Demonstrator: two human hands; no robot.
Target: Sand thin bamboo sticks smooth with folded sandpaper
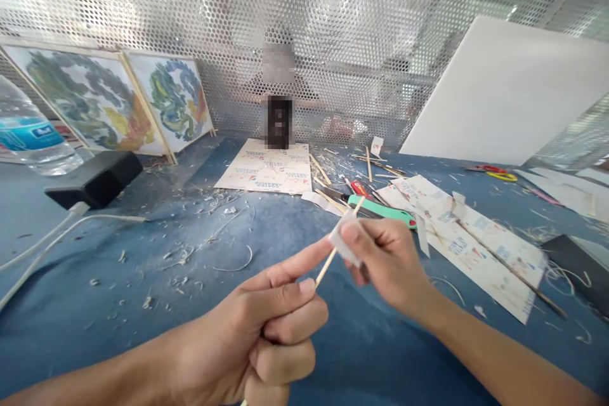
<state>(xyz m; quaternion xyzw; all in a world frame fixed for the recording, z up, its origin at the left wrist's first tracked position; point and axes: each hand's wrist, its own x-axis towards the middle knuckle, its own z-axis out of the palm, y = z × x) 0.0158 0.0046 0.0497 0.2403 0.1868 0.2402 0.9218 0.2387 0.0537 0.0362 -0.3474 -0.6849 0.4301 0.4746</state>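
Observation:
My left hand [273, 317] is wrapped round a thin bamboo stick [325, 268], its index finger stretched along it towards the upper end. The stick slants up to the right, and its lower end shows below my fist. My right hand [390, 260] pinches a small folded piece of sandpaper [349, 254] against the upper part of the stick. Just beyond my right hand lies a utility knife with a mint-green handle [383, 209]. A red-handled tool [360, 189] lies beside it.
Printed sandpaper sheets [271, 165] lie ahead and to the right. Stick offcuts and shavings [183, 254] litter the blue table. Scissors [495, 171] lie far right. A water bottle [35, 133], black box [95, 179] and framed paintings [176, 98] stand left. Perforated metal [228, 25] closes the back.

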